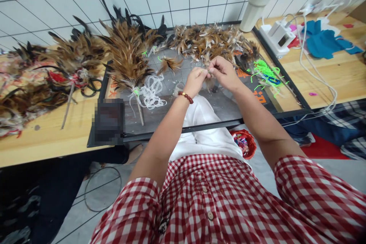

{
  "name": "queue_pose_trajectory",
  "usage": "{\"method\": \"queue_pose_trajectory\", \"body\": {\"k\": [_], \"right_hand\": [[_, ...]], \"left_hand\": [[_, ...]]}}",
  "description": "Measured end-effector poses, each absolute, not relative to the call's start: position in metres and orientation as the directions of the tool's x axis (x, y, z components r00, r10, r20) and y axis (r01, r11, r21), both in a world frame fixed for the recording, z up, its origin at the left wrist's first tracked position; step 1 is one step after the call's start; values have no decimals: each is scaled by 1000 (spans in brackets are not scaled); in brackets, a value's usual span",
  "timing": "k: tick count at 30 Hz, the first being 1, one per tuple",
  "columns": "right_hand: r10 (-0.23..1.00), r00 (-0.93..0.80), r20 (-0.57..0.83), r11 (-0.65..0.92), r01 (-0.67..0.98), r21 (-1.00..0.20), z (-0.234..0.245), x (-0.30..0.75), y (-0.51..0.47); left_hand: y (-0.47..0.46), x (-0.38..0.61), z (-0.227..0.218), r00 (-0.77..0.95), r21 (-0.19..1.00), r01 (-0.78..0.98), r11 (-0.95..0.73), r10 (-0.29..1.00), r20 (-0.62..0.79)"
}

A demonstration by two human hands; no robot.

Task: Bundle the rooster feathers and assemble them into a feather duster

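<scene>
My left hand (pixel 196 80), with a dark red bead bracelet (pixel 185 97) at its wrist, is closed in a pinch. My right hand (pixel 224 73) pinches close against it, fingertips nearly meeting. A small bunch of feathers (pixel 211 84) hangs just below the fingertips, partly hidden. Behind the hands spreads a heap of loose brown feathers (pixel 206 40). To the left lie a small feather tuft (pixel 170 64), a tangle of white plastic strip (pixel 153 91) and a feather duster (pixel 128 57) on a wooden stick. Bright green ties (pixel 264 69) lie to the right beside a blue-handled tool (pixel 271 79).
A black-framed board (pixel 177 118) lies on the wooden table (pixel 303 72). More feather dusters (pixel 76 53) and black-handled scissors (pixel 91 88) are at left. A pale bottle (pixel 256 5), power strip (pixel 276 38) and white cables (pixel 317 74) stand right. A red basket (pixel 251 145) sits below.
</scene>
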State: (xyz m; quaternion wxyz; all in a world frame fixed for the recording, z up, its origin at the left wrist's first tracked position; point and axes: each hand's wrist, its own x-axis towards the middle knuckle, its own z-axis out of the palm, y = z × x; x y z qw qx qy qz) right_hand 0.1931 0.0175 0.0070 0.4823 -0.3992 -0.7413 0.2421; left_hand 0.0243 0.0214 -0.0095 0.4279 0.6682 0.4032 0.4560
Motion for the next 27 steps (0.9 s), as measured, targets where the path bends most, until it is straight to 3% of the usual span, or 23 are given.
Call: {"method": "queue_pose_trajectory", "body": {"k": [7, 17, 23, 27], "right_hand": [[870, -222, 441, 487, 242, -839, 7, 195, 19], [928, -169, 333, 352, 92, -932, 4, 185, 17], [929, -182, 323, 347, 116, -931, 1, 176, 15], [889, -114, 443, 456, 165, -874, -3, 176, 16]], "left_hand": [[24, 20, -11, 188, 980, -18, -199, 962, 199], [8, 23, 5, 76, 810, 313, -495, 864, 498], [7, 20, 2, 4, 828, 291, -479, 866, 500], [8, 19, -2, -3, 781, 363, -509, 837, 547]]}}
